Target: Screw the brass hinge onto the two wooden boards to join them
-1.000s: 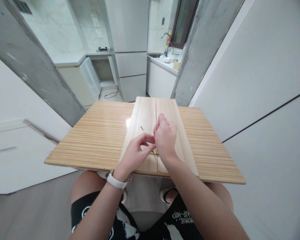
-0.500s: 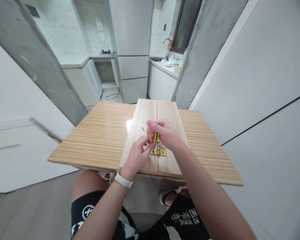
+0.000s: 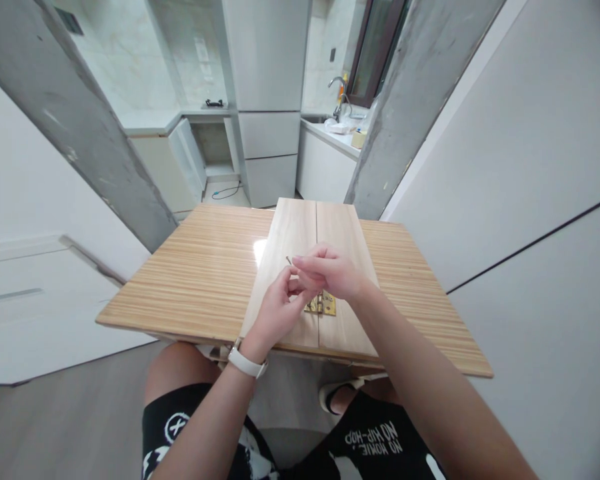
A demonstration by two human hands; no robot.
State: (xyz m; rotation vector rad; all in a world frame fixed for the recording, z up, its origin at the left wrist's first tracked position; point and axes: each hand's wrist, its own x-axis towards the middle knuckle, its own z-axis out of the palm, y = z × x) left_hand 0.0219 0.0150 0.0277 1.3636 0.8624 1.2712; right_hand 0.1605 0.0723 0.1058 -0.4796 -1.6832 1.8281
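My left hand (image 3: 283, 301) is closed, its thumb and fingertips pinched together against the fingers of my right hand. My right hand (image 3: 334, 272) is curled above it, and whatever the fingers hold is hidden. Just below them a brass hinge (image 3: 327, 305) lies open across the seam between two pale wooden boards (image 3: 297, 220); my hands cover its upper part. A small screw (image 3: 289, 261) shows on the left board, right by my fingertips.
The boards lie on a striped wooden table (image 3: 205, 267), running from its front edge to the back. A white wall panel (image 3: 530, 200) stands at the right. Beyond the table are a fridge (image 3: 270, 133) and a sink counter (image 3: 330, 137).
My right hand has turned and closed over, so the small yellow-gold piece seen between my hands is now hidden. Its fingertips are nearer the screw. The view has shifted slightly.
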